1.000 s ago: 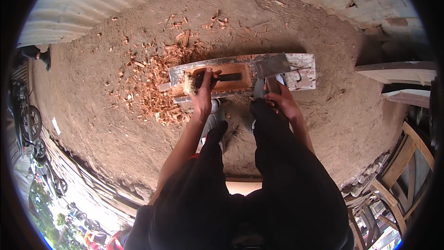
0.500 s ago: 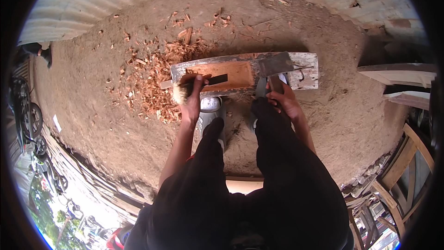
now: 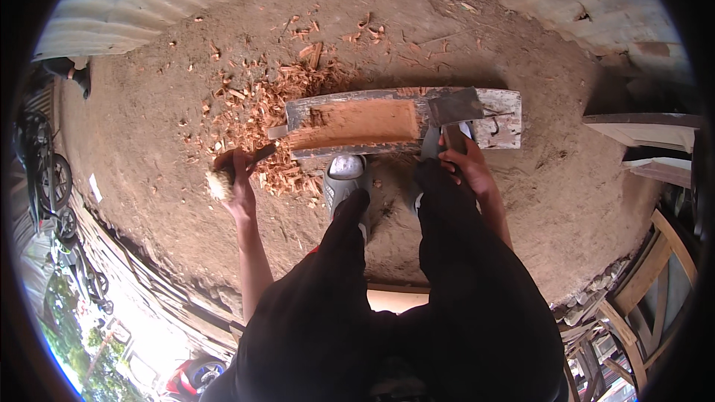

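Left hand (image 3: 240,187) closed round brush (image 3: 231,171), off beam's left end, above chips (image 3: 253,115). Right hand (image 3: 463,164) gripped adze (image 3: 454,108) resting on beam (image 3: 350,123) lying across dirt, before shoes (image 3: 344,179).

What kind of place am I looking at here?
Probably an outdoor woodworking yard, rough and informal. A hewn plank lies on bare dirt ground with reddish wood chips scattered beside it, and corrugated metal sheeting fences the patch.
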Demonstrator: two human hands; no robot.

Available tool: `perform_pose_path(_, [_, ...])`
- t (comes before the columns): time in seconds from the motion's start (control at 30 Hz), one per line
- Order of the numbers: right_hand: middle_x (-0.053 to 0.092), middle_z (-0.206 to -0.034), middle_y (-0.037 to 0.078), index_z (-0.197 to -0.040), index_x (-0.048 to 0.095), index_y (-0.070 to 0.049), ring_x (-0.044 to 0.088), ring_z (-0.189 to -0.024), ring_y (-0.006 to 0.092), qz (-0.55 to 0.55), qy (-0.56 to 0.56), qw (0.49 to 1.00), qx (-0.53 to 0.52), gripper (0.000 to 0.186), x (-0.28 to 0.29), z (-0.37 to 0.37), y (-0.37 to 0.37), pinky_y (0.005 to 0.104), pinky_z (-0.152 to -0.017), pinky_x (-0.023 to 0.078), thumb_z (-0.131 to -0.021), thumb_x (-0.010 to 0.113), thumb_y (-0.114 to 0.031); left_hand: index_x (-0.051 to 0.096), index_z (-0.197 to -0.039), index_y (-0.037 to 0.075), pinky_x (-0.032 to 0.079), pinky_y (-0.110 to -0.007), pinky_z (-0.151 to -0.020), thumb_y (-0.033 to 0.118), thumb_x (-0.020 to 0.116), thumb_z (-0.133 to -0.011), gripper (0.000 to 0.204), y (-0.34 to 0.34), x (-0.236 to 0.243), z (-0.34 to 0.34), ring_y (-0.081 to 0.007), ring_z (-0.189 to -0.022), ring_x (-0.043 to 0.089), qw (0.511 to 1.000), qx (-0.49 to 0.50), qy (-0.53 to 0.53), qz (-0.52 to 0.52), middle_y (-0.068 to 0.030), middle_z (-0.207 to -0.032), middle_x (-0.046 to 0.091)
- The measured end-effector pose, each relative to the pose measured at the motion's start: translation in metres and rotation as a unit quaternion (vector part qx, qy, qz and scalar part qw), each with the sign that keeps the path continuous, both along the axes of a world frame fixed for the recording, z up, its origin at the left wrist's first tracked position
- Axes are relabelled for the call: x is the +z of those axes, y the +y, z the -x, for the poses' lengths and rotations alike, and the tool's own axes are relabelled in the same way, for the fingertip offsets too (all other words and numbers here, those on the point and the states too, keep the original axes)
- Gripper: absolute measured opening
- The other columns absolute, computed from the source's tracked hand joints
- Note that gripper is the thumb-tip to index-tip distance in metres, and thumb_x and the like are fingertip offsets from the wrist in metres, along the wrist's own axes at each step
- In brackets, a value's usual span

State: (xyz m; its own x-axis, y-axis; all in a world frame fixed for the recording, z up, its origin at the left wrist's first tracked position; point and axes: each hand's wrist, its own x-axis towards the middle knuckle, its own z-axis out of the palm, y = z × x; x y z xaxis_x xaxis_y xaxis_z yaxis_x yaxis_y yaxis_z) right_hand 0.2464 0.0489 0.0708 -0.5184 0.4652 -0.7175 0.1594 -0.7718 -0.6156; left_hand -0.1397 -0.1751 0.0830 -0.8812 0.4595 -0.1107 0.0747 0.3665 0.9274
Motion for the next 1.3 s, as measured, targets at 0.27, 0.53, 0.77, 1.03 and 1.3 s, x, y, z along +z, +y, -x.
perform_pose_path(0.27, [0.052, -0.075, 0.0, -0.11, 0.054, -0.006, 0.05, -0.059, 0.0082, -0.019, -0.023, 0.999, 0.027, 0.025, 0.001, 0.005, 0.001, 0.0246, -0.042, 0.036, -0.088, 0.064, -0.007, 0.064, -0.107, 0.006, 0.062, -0.04, -0.089, 0.017, 0.068, -0.098, 0.015, 0.028, -0.033, -0.045, -0.0214, -0.096, 0.072, 0.979, -0.054, -0.178, -0.079, -0.0128, -0.098, 0.073])
perform_pose_path(0.53, [0.053, -0.076, 0.001, -0.11, 0.054, -0.007, 0.05, -0.059, 0.0076, -0.051, -0.021, 0.997, 0.048, 0.025, -0.01, -0.001, 0.002, 0.0237, -0.043, 0.038, -0.087, 0.064, -0.009, 0.068, -0.115, 0.005, 0.061, -0.032, -0.077, 0.018, 0.07, -0.096, 0.023, -0.017, -0.013, 0.043, -0.0163, -0.087, 0.073, 0.952, -0.196, 0.208, 0.108, -0.0107, -0.097, 0.076])
perform_pose_path(0.77, [0.053, -0.076, 0.0, -0.11, 0.055, -0.007, 0.05, -0.059, 0.0075, -0.031, -0.032, 0.999, 0.027, 0.025, -0.005, 0.001, 0.0, 0.0238, -0.043, 0.038, -0.087, 0.065, -0.009, 0.071, -0.109, 0.003, 0.062, -0.031, -0.072, 0.028, 0.071, -0.095, 0.028, 0.02, 0.017, 0.001, -0.017, -0.081, 0.073, 0.992, -0.1, 0.044, 0.061, -0.0132, -0.088, 0.076])
perform_pose_path(1.03, [0.054, -0.077, 0.0, -0.11, 0.055, -0.008, 0.051, -0.059, 0.0072, -0.04, -0.031, 0.998, 0.034, 0.027, -0.014, -0.003, 0.001, 0.0236, -0.043, 0.038, -0.086, 0.067, -0.01, 0.065, -0.11, -0.004, 0.06, -0.038, -0.091, 0.017, 0.073, -0.094, 0.027, 0.107, -0.007, -0.102, -0.0224, -0.096, 0.07, 0.981, -0.102, -0.15, -0.06, -0.0161, -0.101, 0.072])
perform_pose_path(1.3, [0.053, -0.074, 0.0, -0.112, 0.055, -0.007, 0.05, -0.059, 0.0076, -0.041, -0.024, 0.999, 0.017, 0.028, -0.014, -0.005, -0.002, 0.0239, -0.043, 0.038, -0.087, 0.067, -0.01, 0.068, -0.107, 0.001, 0.06, -0.034, -0.082, 0.019, 0.071, -0.095, 0.022, 0.05, -0.031, -0.038, -0.0195, -0.092, 0.072, 0.992, -0.116, -0.044, -0.01, -0.0143, -0.097, 0.074])
